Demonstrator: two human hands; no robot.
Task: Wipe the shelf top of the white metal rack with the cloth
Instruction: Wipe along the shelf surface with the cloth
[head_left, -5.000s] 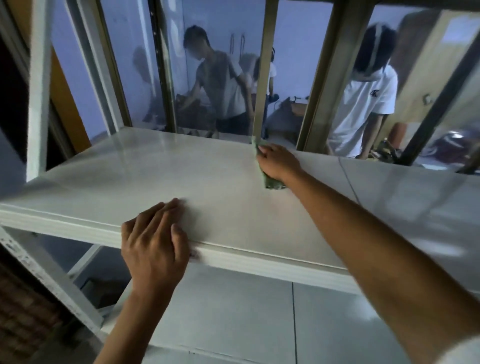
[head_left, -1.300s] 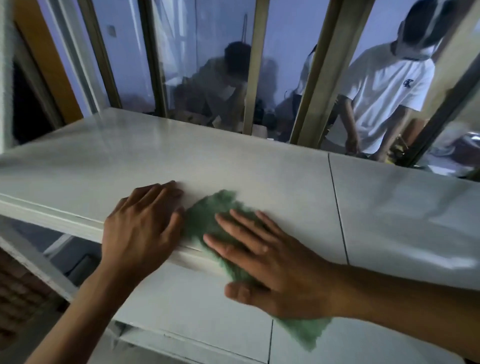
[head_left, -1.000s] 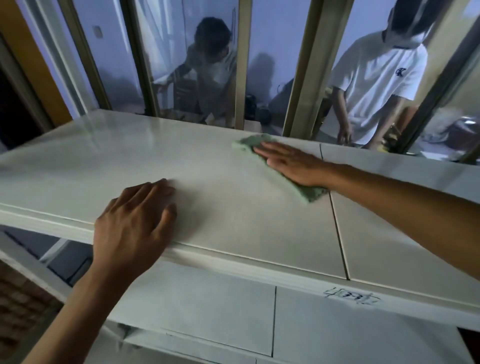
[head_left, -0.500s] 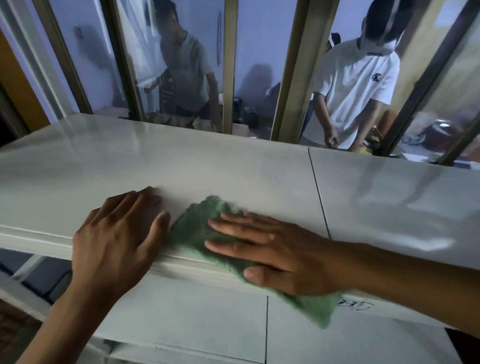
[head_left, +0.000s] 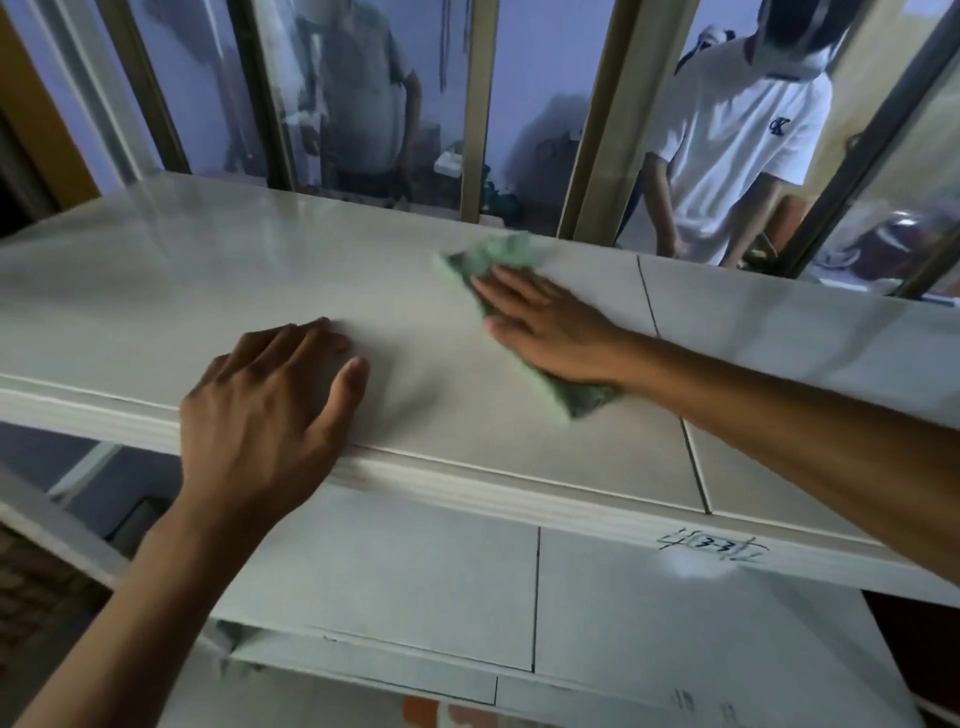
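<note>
The white shelf top (head_left: 156, 291) of the metal rack stretches across the view. A green cloth (head_left: 485, 260) lies on it toward the far edge, blurred by motion. My right hand (head_left: 545, 325) presses flat on the cloth with straight fingers, and the cloth sticks out ahead of the fingertips and behind the wrist. My left hand (head_left: 270, 410) rests palm down on the shelf's near edge, fingers spread, holding nothing.
A seam (head_left: 670, 384) splits the shelf top right of my right hand. A lower shelf (head_left: 415, 587) shows beneath. Metal window posts (head_left: 605, 119) rise right behind the far edge. Two people stand beyond the glass.
My right hand has pushed the cloth from the near edge beside my left hand out to the far side of the shelf. My left hand has stayed in place.
</note>
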